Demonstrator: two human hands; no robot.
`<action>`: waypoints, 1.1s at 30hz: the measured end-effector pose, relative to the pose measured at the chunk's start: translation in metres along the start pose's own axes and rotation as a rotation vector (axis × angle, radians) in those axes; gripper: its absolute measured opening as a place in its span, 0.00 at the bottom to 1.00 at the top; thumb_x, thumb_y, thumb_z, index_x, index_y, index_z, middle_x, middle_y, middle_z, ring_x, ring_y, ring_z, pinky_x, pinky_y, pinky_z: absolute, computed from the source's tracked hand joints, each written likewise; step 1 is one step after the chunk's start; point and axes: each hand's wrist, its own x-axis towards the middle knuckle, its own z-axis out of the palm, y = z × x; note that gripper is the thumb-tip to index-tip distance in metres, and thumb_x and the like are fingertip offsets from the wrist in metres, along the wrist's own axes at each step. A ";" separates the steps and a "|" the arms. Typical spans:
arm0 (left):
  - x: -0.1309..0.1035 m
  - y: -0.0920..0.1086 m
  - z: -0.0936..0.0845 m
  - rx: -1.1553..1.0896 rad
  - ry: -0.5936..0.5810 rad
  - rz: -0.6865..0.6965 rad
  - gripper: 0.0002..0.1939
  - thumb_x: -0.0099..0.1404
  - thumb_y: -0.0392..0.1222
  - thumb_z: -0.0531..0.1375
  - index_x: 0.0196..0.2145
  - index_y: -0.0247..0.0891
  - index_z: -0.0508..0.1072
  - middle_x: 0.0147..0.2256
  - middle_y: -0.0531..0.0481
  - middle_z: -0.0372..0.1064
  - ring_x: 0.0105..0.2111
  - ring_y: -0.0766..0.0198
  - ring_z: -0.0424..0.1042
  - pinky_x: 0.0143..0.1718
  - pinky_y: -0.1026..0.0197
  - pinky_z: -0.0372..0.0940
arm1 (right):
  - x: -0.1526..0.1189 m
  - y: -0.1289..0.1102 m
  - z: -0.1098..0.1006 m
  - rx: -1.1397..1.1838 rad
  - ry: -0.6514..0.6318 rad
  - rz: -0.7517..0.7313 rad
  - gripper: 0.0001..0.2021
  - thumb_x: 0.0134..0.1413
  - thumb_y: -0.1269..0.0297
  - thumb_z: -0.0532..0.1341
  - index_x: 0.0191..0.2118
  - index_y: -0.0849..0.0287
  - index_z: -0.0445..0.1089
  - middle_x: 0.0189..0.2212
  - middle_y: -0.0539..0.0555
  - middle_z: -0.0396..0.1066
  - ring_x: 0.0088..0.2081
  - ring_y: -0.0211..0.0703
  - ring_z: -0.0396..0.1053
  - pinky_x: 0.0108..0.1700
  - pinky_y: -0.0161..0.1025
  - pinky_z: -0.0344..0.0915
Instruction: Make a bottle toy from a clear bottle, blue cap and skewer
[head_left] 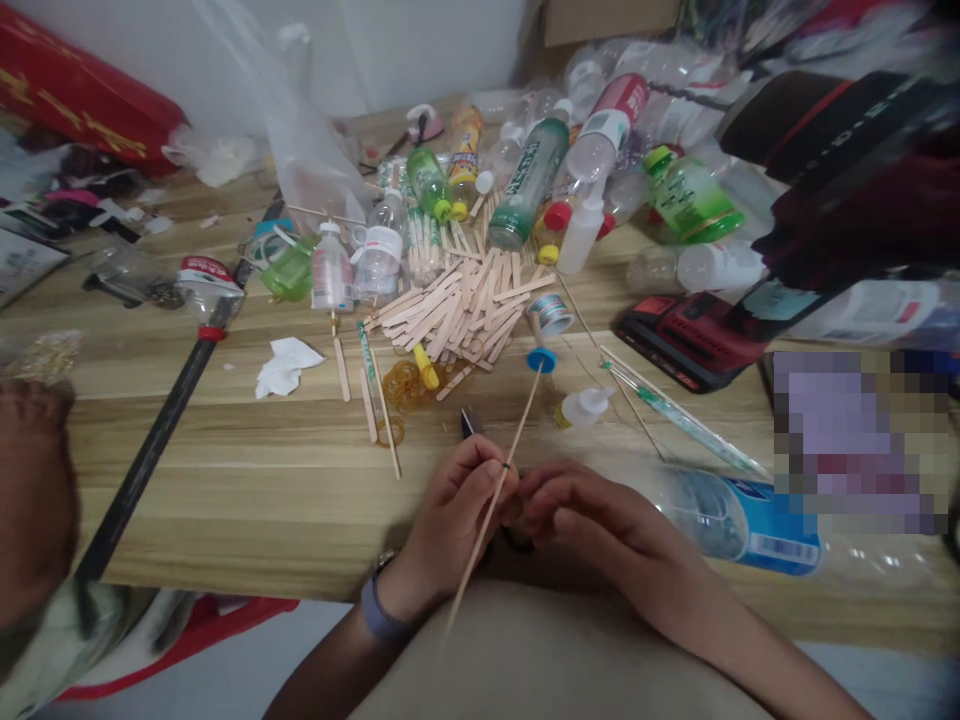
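Observation:
My left hand [469,510] pinches a thin bamboo skewer [525,405], which slants up and away from my lap. A blue bottle cap [541,360] sits at the skewer's far end. Where my fingers grip, a small dark band circles the skewer. My right hand [592,520] is close beside the left, fingers loosely curved and thumb apart, with nothing visible in it. Beyond my left hand a dark pointed tool tip [469,421] shows; the rest is hidden under the hands. A small white dropper bottle [583,407] lies beyond my right hand.
Craft sticks [457,305] lie heaped mid-table, with rubber bands [409,388] in front and plastic bottles [529,180] behind. A red-black power drill [750,270] stands right, near a blue-labelled bottle [742,520]. A dark bar [154,455] and another person's hand [34,480] are left.

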 end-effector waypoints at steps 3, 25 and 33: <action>0.001 -0.003 -0.002 0.027 0.021 0.017 0.16 0.60 0.50 0.65 0.28 0.39 0.65 0.21 0.60 0.58 0.22 0.72 0.58 0.26 0.66 0.56 | -0.012 -0.012 -0.004 -0.329 0.012 -0.017 0.12 0.66 0.60 0.57 0.48 0.53 0.74 0.57 0.58 0.67 0.56 0.48 0.69 0.52 0.45 0.69; 0.008 0.001 -0.008 0.269 0.088 0.141 0.12 0.61 0.48 0.62 0.26 0.38 0.67 0.19 0.58 0.61 0.20 0.71 0.59 0.24 0.65 0.53 | 0.045 -0.003 -0.089 -0.690 -0.010 0.129 0.23 0.53 0.54 0.63 0.52 0.57 0.70 0.39 0.55 0.71 0.32 0.43 0.67 0.34 0.41 0.65; 0.012 0.000 -0.012 0.294 0.112 0.164 0.13 0.60 0.48 0.62 0.25 0.39 0.67 0.20 0.57 0.62 0.21 0.70 0.59 0.24 0.65 0.54 | 0.034 -0.023 -0.076 -0.828 0.032 0.002 0.09 0.61 0.56 0.61 0.40 0.55 0.70 0.43 0.59 0.73 0.44 0.52 0.70 0.47 0.46 0.65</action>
